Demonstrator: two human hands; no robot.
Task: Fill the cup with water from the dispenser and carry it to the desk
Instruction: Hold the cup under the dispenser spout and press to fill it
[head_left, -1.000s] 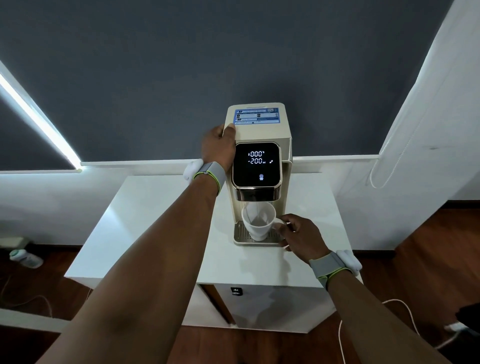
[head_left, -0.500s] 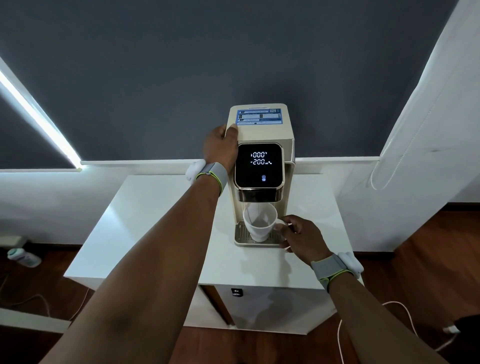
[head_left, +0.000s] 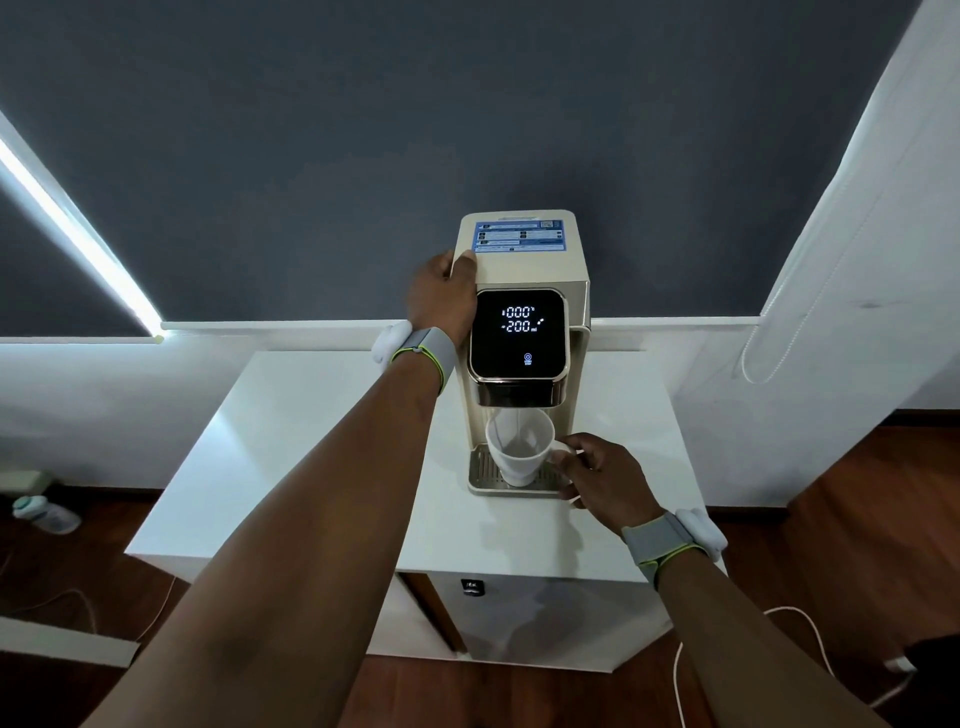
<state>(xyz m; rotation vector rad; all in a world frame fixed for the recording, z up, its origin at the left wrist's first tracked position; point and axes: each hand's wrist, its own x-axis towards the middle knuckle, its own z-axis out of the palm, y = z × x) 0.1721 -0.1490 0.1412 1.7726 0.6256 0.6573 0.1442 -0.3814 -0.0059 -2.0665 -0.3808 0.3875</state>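
Note:
A cream water dispenser (head_left: 524, 270) with a lit black display reading 000 and 200 ml stands on a white cabinet (head_left: 311, 426). A white cup (head_left: 519, 457) sits on the metal drip tray (head_left: 480, 467) under the spout, and a thin stream of water runs into it. My right hand (head_left: 602, 478) holds the cup's handle from the right. My left hand (head_left: 441, 296) grips the dispenser's upper left edge, thumb on top. Both wrists wear grey bands.
A dark grey wall rises behind the cabinet, with a white sill along its base. A white bottle (head_left: 44, 512) lies on the wooden floor at the left. A white cable (head_left: 680, 670) trails on the floor at the right.
Both hands keep their holds and the cup stays on the tray. The view has shifted slightly; water keeps running into the cup.

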